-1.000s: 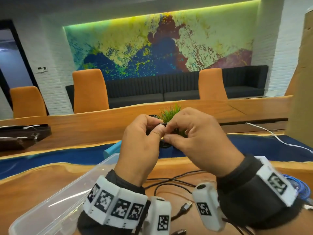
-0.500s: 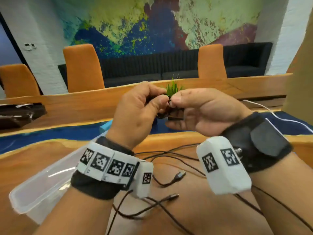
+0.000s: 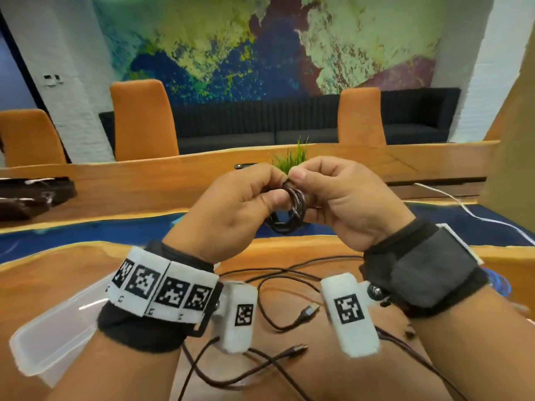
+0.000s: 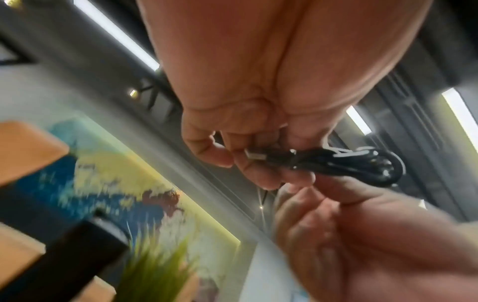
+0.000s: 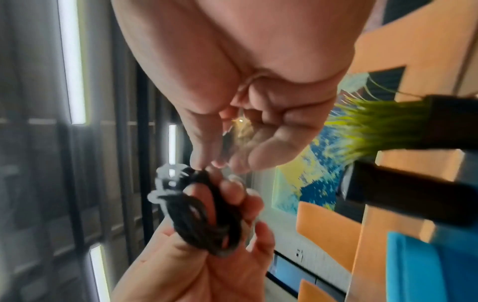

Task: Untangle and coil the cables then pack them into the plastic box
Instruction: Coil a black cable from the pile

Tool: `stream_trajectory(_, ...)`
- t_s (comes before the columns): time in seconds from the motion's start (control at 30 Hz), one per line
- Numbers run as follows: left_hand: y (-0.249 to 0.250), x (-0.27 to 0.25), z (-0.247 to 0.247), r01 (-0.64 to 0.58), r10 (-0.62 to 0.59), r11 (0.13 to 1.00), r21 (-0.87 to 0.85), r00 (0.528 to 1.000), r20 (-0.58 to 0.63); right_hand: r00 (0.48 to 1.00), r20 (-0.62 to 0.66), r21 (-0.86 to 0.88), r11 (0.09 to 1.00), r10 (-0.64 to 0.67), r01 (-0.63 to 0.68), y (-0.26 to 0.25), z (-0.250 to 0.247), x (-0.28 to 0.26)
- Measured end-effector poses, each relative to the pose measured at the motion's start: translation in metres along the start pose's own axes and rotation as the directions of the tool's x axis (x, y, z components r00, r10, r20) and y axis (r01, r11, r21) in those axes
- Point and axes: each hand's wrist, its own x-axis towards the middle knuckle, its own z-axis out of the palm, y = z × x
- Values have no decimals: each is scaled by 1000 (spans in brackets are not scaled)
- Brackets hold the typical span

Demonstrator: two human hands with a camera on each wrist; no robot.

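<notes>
A small coil of dark cable (image 3: 293, 211) hangs in the air between both hands, above the wooden table (image 3: 72, 273). My left hand (image 3: 278, 188) grips the coil's side, its fingers curled round the loops (image 5: 204, 220). My right hand (image 3: 299, 180) pinches the top of the coil, where a pale tie (image 5: 166, 180) wraps it. A silver plug end (image 4: 254, 156) sticks out by the left fingers (image 4: 217, 157). Loose dark cables (image 3: 289, 314) lie on the table under my wrists. The clear plastic box (image 3: 49, 340) sits low on the left, partly hidden by my left forearm.
A potted grass plant (image 3: 291, 157) stands just behind the hands. A white cable (image 3: 469, 211) runs across the table at the right. Orange chairs (image 3: 142, 120) and a dark sofa (image 3: 260, 123) line the far side. A dark case (image 3: 31, 195) lies at far left.
The hands have drawn slightly apart, and the dark coil now shows between them. The head view has tilted down, showing more loose cable on the table.
</notes>
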Motion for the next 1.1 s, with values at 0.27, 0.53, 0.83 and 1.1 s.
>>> stream_trajectory(0.27,3,6,23,114,-266,818,-564,944,-195,995,-74,75,995,65,-59,4,4,4)
stream_trajectory(0.53,-2,6,20,55,-107,981,-188,954,-280,999,-39,-165,986,5,-12,-1,4,-1)
stream_trajectory(0.83,-13,5,14,72,-12,983,168,943,-333,993,37,-5,994,109,-109,-1,9,-3)
stream_trajectory(1.1,-14,4,12,115,-116,993,-22,929,-352,999,-49,-74,997,-2,-1,3,19,-6)
